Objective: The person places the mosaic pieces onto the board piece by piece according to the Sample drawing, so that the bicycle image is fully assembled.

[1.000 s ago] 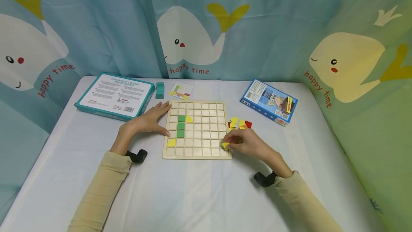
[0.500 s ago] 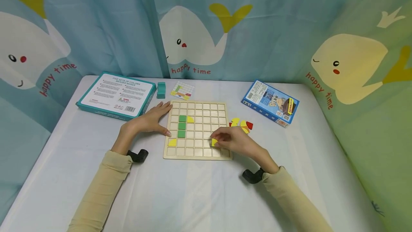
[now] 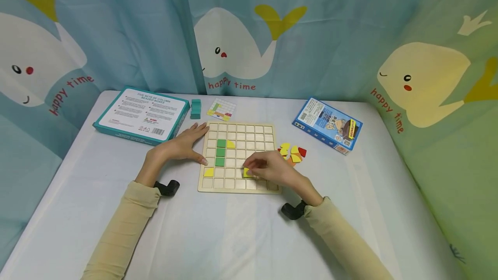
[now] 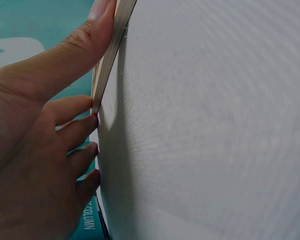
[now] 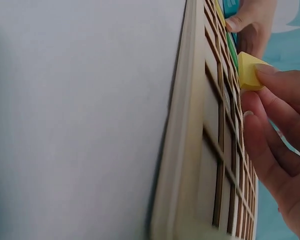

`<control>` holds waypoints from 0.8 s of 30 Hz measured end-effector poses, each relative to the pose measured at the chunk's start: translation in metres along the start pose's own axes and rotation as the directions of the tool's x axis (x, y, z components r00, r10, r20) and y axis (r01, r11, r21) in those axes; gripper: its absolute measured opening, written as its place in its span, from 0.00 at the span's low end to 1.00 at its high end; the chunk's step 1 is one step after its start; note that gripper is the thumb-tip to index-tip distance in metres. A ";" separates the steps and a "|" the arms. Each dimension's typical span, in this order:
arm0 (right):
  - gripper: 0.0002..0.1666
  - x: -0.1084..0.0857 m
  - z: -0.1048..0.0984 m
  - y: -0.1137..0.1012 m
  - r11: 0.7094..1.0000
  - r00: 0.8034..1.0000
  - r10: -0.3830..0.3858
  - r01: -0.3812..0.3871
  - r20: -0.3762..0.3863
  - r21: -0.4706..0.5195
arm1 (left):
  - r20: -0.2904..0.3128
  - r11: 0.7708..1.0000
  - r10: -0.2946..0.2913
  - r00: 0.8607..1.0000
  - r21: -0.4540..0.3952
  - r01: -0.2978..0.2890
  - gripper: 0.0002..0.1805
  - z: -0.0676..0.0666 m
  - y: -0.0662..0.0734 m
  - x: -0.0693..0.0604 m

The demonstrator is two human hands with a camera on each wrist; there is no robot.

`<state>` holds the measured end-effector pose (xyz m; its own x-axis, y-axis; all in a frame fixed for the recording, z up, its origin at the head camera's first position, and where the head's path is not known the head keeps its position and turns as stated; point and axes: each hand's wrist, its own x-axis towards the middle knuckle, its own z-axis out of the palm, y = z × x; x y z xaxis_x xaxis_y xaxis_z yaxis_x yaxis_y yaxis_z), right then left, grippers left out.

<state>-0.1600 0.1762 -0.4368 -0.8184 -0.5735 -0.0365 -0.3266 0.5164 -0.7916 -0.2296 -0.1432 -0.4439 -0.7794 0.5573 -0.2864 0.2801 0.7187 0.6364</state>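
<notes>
A wooden grid board (image 3: pixel 250 136) lies flat on the white table. My left hand (image 3: pixel 180 147) rests against its left edge, thumb and fingers spread; in the left wrist view, the thumb and fingertips touch the board's side. Between thumb and fingers of my right hand (image 3: pixel 272 168), I pinch a yellow tile (image 5: pixel 249 71) with a curved side, over the second row from the front, right of centre. Several green square tiles (image 3: pixel 220 152) form a column on the board's left part. One yellow tile (image 3: pixel 231 144) sits beside the top green one, another yellow tile (image 3: pixel 209 172) near the left edge.
Loose yellow, red and orange tiles (image 3: pixel 296 159) lie right of the board. Behind it is a small pattern card (image 3: pixel 221 109), with a teal block (image 3: pixel 195 109) beside it. A teal box (image 3: pixel 142 113) stands back left, a blue box (image 3: pixel 328 124) back right.
My right hand has carried the yellow tile leftward from the board's right edge to over its inner cells. My left hand has stayed at the left edge.
</notes>
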 end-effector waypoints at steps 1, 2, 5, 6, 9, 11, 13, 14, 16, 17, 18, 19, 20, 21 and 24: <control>0.10 0.002 0.001 -0.001 1.000 1.000 -0.006 0.006 0.003 0.003 | 0.000 1.000 0.000 1.000 0.001 0.000 0.64 0.000 0.000 0.000; 0.09 0.004 0.002 -0.002 1.000 1.000 -0.010 0.010 0.005 0.004 | 0.000 1.000 -0.002 1.000 0.001 0.002 0.63 0.000 0.000 0.000; 0.09 0.008 0.005 -0.005 1.000 1.000 -0.016 0.016 0.008 0.008 | 0.002 1.000 -0.008 1.000 0.003 0.008 0.63 0.000 -0.001 0.001; 0.09 0.009 0.006 -0.006 1.000 1.000 -0.015 0.015 0.007 0.008 | 0.002 1.000 -0.009 1.000 0.003 0.009 0.63 0.000 -0.001 0.001; 0.09 0.013 0.009 -0.010 1.000 1.000 -0.015 0.015 0.000 0.008 | 0.006 1.000 -0.011 1.000 0.004 0.011 0.63 0.000 -0.002 0.002; 0.09 0.017 0.011 -0.013 1.000 1.000 -0.025 0.025 -0.006 0.004 | 0.005 1.000 -0.008 1.000 0.008 0.008 0.63 0.000 -0.001 0.002; 0.08 0.021 0.014 -0.016 0.999 0.999 -0.034 0.034 -0.008 0.000 | 0.004 1.000 -0.005 1.000 0.011 0.005 0.63 0.000 -0.001 0.001; 0.08 0.023 0.015 -0.017 0.999 0.999 -0.041 0.041 -0.005 -0.004 | 0.003 1.000 -0.003 1.000 0.012 0.003 0.63 0.000 -0.001 0.001; 0.08 0.026 0.018 -0.019 0.999 0.999 -0.047 0.047 0.002 -0.014 | 0.002 1.000 0.001 1.000 0.010 -0.001 0.62 0.000 -0.001 0.001; 0.08 0.027 0.019 -0.020 0.999 0.999 -0.046 0.046 0.009 -0.015 | 0.002 1.000 -0.001 1.000 0.008 0.001 0.63 0.000 -0.001 0.001; 0.08 0.029 0.020 -0.020 0.999 0.999 -0.044 0.044 0.014 -0.015 | 0.002 1.000 0.000 1.000 0.009 0.000 0.63 0.000 -0.001 0.001; 0.08 0.030 0.022 -0.021 0.999 0.999 -0.043 0.043 0.020 -0.014 | 0.003 1.000 -0.002 1.000 0.007 0.002 0.63 0.000 -0.001 0.001; 0.08 0.032 0.023 -0.021 0.999 0.999 -0.042 0.042 0.025 -0.012 | 0.004 1.000 -0.004 1.000 0.006 0.004 0.63 0.000 0.000 0.001; 0.08 0.033 0.025 -0.021 0.999 0.999 -0.041 0.041 0.029 -0.013 | 0.004 1.000 -0.006 1.000 0.005 0.006 0.63 -0.001 0.000 0.001; 0.07 0.037 0.029 -0.023 0.999 0.998 -0.049 0.050 0.033 -0.018 | 0.003 1.000 -0.006 1.000 0.007 0.006 0.63 -0.001 0.000 0.000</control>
<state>-0.1692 0.1244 -0.4376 -0.7853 -0.6189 -0.0178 -0.3751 0.4984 -0.7816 -0.2299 -0.1433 -0.4432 -0.7792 0.5545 -0.2923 0.2795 0.7247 0.6298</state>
